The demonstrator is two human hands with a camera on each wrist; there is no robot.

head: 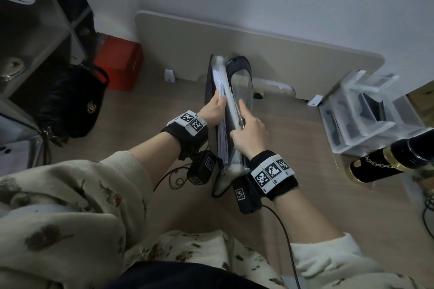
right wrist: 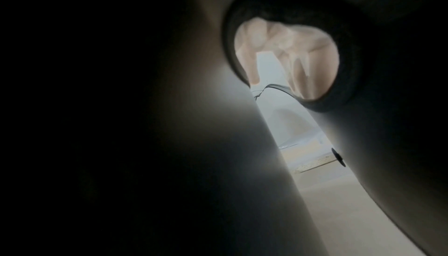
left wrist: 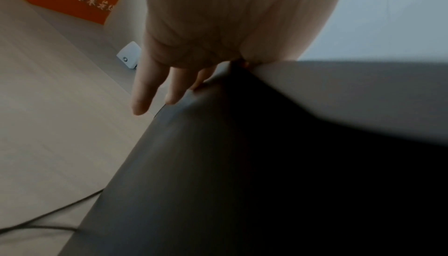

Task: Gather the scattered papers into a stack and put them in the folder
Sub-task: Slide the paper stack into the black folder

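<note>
A dark folder (head: 243,65) stands on edge on the wooden desk (head: 141,110), spread open at the top. A white stack of papers (head: 223,136) sits between its covers. My left hand (head: 215,108) pinches the papers against the left cover, thumb inside; in the left wrist view its fingers (left wrist: 143,95) lie straight along the dark outer cover (left wrist: 218,164). My right hand (head: 249,134) grips the folder's right cover and clear flap, thumb pointing up. In the right wrist view, mostly dark, the folder (right wrist: 169,145) fills the frame and fingers (right wrist: 303,55) show through a clear opening.
A beige board (head: 293,54) leans on the wall behind the folder. A red box (head: 119,65) and black handbag (head: 70,103) sit to the left, beside a shelf. Clear plastic drawers (head: 359,112) and a black-gold cylinder (head: 387,159) stand on the right. Cables (head: 178,176) lie under my wrists.
</note>
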